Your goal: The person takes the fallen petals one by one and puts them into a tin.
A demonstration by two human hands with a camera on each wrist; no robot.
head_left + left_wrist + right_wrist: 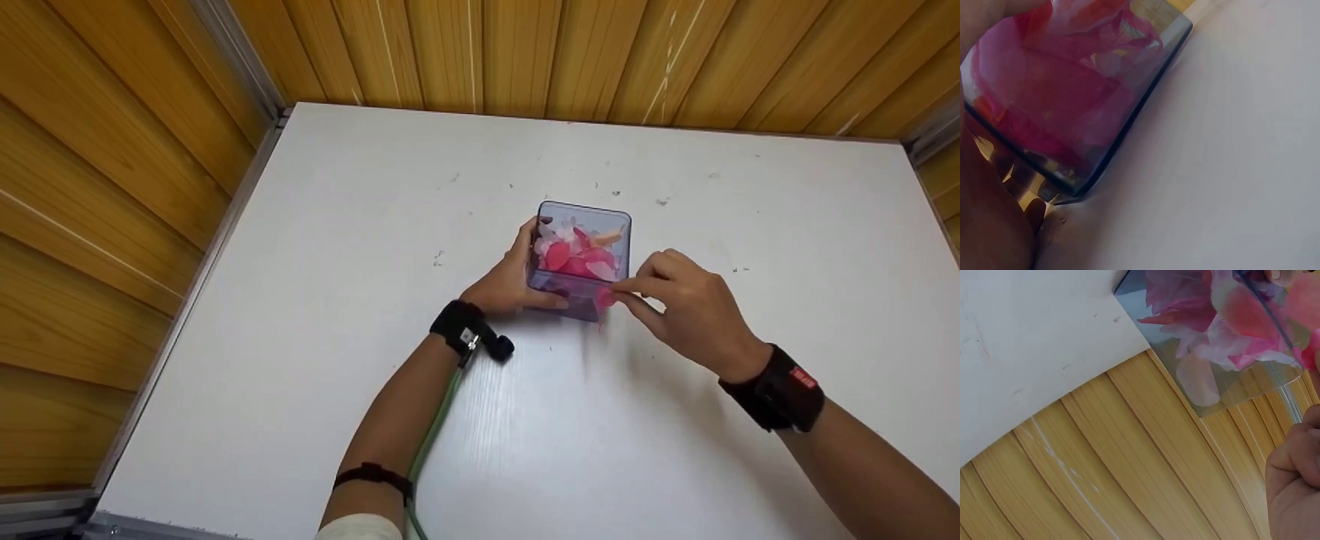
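Observation:
A see-through bluish plastic box (pixel 581 309) is tilted over the table, its open top toward the head camera. Inside lies a heap of pink, red and white artificial petals (pixel 574 259), seen through the wall in the left wrist view. My left hand (pixel 504 283) grips the box from its left side, thumb across the near wall and fingers behind. With thumb and index finger, my right hand (pixel 688 313) pinches a bright pink petal (pixel 604 298) at the near right rim. That petal hangs outside the near wall.
The white table (pixel 337 262) carries small dark scuffs beyond the box. Wood-patterned panels (pixel 517 56) stand along its back and left sides. A green cable (pixel 439 427) runs along the left forearm to a small black wrist camera (pixel 499 347).

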